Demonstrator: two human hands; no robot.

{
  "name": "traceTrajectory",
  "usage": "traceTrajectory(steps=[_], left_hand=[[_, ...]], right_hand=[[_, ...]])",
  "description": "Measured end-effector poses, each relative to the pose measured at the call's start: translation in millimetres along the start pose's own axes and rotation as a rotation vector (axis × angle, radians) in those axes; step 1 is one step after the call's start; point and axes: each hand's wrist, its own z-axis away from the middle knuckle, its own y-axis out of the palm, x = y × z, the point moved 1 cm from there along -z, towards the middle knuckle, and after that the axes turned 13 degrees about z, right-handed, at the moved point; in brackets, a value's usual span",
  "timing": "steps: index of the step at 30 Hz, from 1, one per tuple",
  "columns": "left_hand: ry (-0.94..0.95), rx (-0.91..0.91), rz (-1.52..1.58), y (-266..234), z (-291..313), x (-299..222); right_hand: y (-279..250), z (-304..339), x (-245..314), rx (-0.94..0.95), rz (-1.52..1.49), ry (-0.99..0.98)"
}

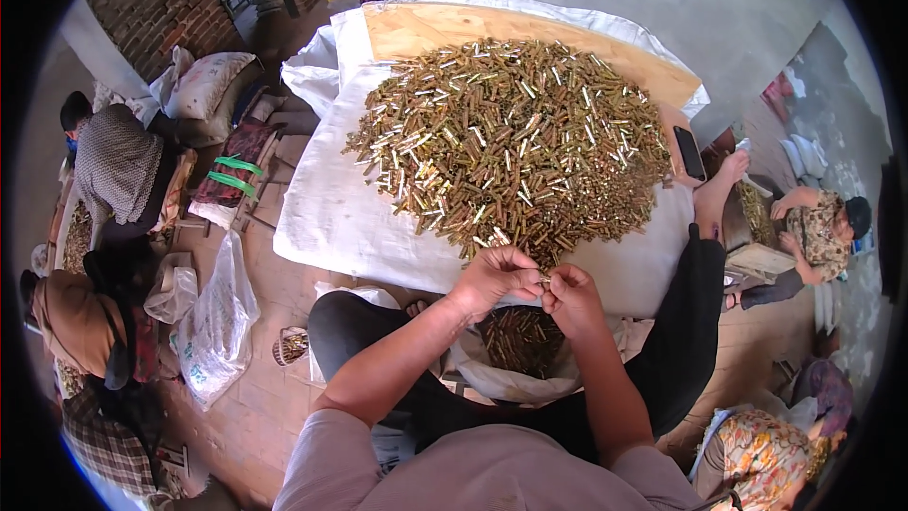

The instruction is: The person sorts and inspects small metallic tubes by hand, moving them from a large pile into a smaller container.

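Observation:
My left hand [498, 278] and my right hand [573, 297] meet at the near edge of the heap, fingertips pinched together. Between them is a small brass-coloured metal piece [544, 277], mostly covered by the fingers; its exact kind is too small to make out. Just beyond lies a broad heap of short, slim brass-coloured metal tubes [511, 142], spread on a white cloth [322, 218] over a table. Below my hands, between my legs, an open white sack [482, 369] holds more pieces [520, 339] that look similar.
A wooden board [416, 28] borders the heap's far side. A dark phone [689, 152] lies at its right, near my bare foot [724, 187]. A clear plastic bag [219, 322] and a small basket [290, 345] stand on the floor at left. Several people sit working on both sides.

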Motion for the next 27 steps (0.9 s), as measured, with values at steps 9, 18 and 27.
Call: traceTrajectory(steps=[9, 18, 27], left_hand=[[0.055, -0.092, 0.112, 7.5, 3.4, 13.8], [0.037, -0.132, 0.18, 15.1, 4.8, 16.5], [0.041, -0.143, 0.187, 19.2, 4.4, 14.3]], right_hand=[[-6.7, -4.0, -11.4, -0.039, -0.082, -0.003], [-4.5, -1.3, -7.4, -0.003, -0.023, -0.14], [0.1, -4.4, -17.2, -0.021, -0.098, -0.17]])
